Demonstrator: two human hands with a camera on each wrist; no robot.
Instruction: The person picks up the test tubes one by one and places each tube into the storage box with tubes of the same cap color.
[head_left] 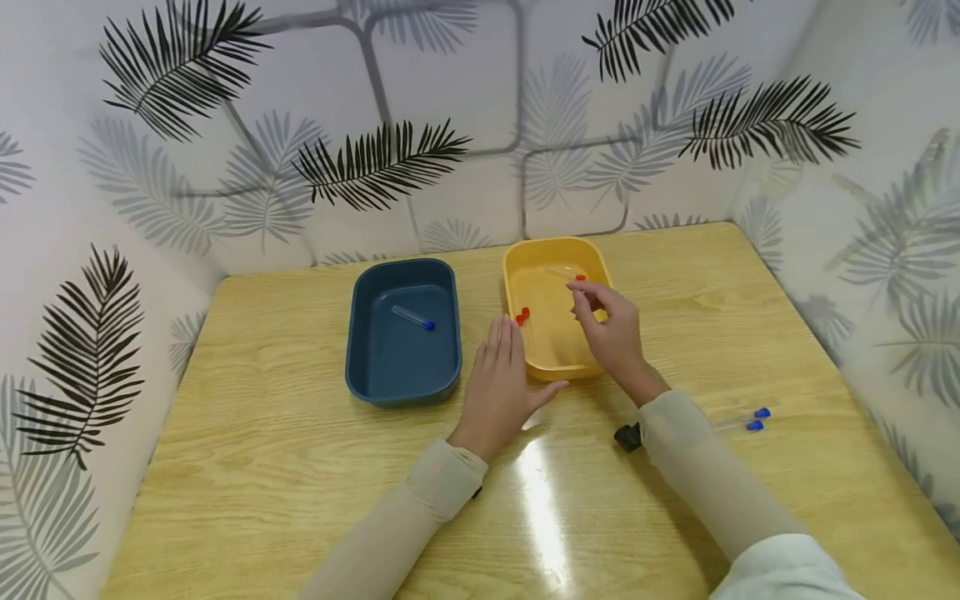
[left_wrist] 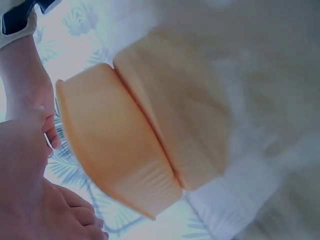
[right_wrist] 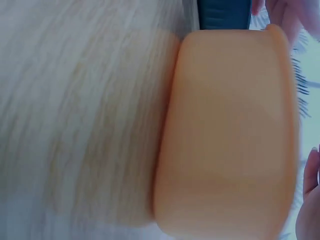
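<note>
The yellow bin (head_left: pixel 555 367) holds several clear tubes with red caps: one red-capped tube (head_left: pixel 581 277) near its far right side, and two red caps (head_left: pixel 525 312) close together by the left wall. My left hand (head_left: pixel 497 390) lies along the bin's left rim, fingers straight and thumb spread towards the near edge. Over the right side my right hand (head_left: pixel 613 332) hovers with thumb and index finger bent close together near the far red cap; nothing shows between them. In the right wrist view the bin wall (right_wrist: pixel 225 135) fills the middle, with the right fingers (right_wrist: pixel 311 167) at the edge.
Left of the yellow bin stands a dark blue bin (head_left: pixel 360 358) with a blue-capped tube (head_left: pixel 412 317) inside. Two more blue-capped tubes (head_left: pixel 754 425) lie on the wooden table (head_left: pixel 247 433) beside the right forearm. A leaf-patterned wall covering (head_left: pixel 465 200) borders the table's back.
</note>
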